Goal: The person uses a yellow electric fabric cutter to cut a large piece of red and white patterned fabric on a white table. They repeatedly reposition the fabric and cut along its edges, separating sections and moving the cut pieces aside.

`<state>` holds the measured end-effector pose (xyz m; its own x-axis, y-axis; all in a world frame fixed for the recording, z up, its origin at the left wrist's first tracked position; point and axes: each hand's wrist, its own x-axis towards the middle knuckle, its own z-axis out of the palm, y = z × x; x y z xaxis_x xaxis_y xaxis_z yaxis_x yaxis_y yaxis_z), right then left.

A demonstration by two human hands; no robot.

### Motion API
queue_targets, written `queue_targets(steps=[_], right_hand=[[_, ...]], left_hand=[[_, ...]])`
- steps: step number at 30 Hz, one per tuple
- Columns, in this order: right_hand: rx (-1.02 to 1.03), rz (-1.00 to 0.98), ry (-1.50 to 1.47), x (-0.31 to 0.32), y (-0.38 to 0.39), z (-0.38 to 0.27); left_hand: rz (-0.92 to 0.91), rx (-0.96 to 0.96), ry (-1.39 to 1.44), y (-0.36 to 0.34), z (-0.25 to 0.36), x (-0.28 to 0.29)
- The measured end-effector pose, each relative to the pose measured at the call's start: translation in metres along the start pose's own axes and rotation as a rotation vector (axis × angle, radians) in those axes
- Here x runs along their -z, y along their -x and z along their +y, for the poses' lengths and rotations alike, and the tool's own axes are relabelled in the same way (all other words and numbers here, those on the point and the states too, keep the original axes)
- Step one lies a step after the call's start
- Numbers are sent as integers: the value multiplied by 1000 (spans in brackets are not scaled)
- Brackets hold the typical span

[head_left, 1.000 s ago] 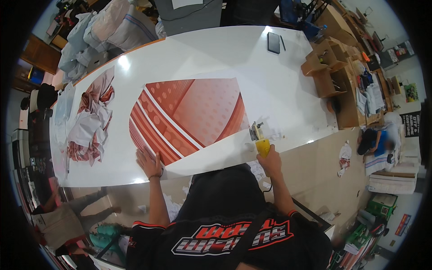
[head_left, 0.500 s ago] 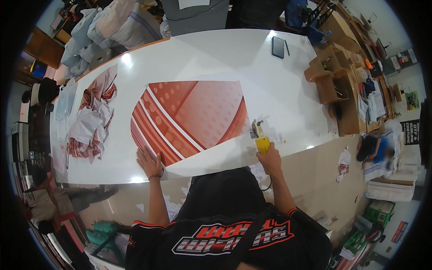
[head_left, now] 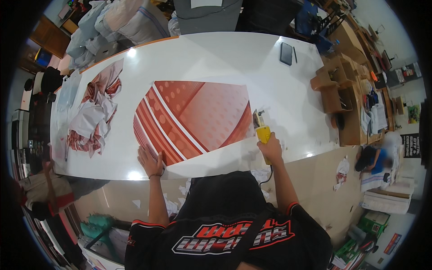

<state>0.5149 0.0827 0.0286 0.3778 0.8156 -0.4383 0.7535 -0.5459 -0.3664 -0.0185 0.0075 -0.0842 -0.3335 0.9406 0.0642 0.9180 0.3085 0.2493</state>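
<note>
A red and white patterned piece of fabric (head_left: 211,112) lies flat on the white table (head_left: 216,58) in front of me. My left hand (head_left: 150,162) rests open on its near left corner, fingers spread and pressing it down. With my right hand (head_left: 271,148) I grip a yellow handheld electric fabric cutter (head_left: 263,133). Its metal cutting head (head_left: 258,118) points away from me, just beside the fabric's right edge; whether the blade touches the cloth I cannot tell. The cutter's dark cord hangs below my wrist over the table's near edge.
Crumpled red and white fabric (head_left: 93,114) lies on the left of the table. A phone (head_left: 285,54) and a pen (head_left: 295,54) lie far right, near cardboard boxes (head_left: 335,85). White scraps (head_left: 171,206) litter the floor. Other people sit at far left and right.
My right hand has moved the cutter a little farther from me along the fabric's right edge. My left hand stays on the corner. The whole view has shifted slightly.
</note>
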Motion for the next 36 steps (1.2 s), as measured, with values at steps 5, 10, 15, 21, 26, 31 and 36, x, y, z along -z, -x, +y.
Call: queue_targets(steps=[5, 10, 15, 21, 26, 31, 36], right_hand=[[33, 14, 14, 4, -24, -17], [32, 18, 46, 8, -56, -35], [24, 9, 80, 14, -82, -54], [33, -4, 81, 18, -114, -71], [62, -20, 106, 25, -151, -96], [81, 14, 95, 30, -205, -120], [138, 38, -178, 23, -254, -141]], left_hand=[[1, 11, -20, -1, 2, 0], [-9, 30, -22, -2, 6, 4], [-1, 25, -30, -2, 5, 4], [13, 17, -23, -3, 6, 3], [26, 10, 1, -1, 5, 4], [31, 2, 27, -7, 6, 2], [122, 127, 54, -19, 28, -17]])
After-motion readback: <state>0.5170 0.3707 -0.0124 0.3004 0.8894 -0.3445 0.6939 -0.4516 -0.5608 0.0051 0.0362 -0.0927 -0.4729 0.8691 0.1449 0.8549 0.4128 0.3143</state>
